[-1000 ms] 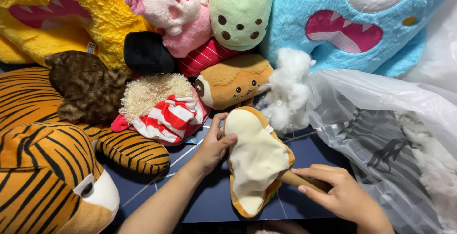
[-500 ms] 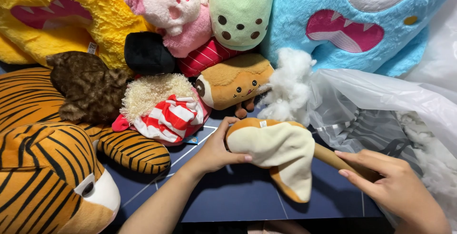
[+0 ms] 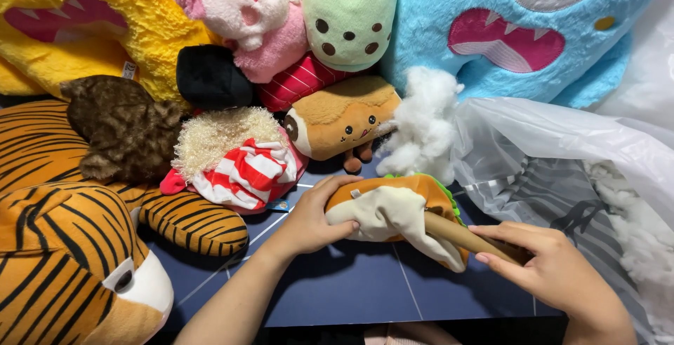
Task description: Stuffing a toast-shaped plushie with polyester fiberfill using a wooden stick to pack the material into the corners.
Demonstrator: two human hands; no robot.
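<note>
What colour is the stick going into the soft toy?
The stick is light brown, like cardboard. The head view, the only one, shows it in the right hand.

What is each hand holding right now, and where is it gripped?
Left hand grips the plush shell at its closed end; right hand holds the brown stick by its outer end.

Work surface: dark blue mat (image 3: pixel 351 296) with thin pale grid lines, filling the 6 o'clock area. No walls, floor or windows visible; frame is crowded edge to edge. Plush pile rings it: tiger plush (image 3: pixel 63 247) at 8 o'clock, yellow monster plush (image 3: pixel 105 29) at 10, green spotted plush (image 3: pixel 351 8) at 12, blue monster plush (image 3: pixel 519 29) at 1. Translucent plastic bag (image 3: pixel 562 155) at 3 to 4 o'clock. Light is even, diffuse, soft shadows on the mat.
</note>
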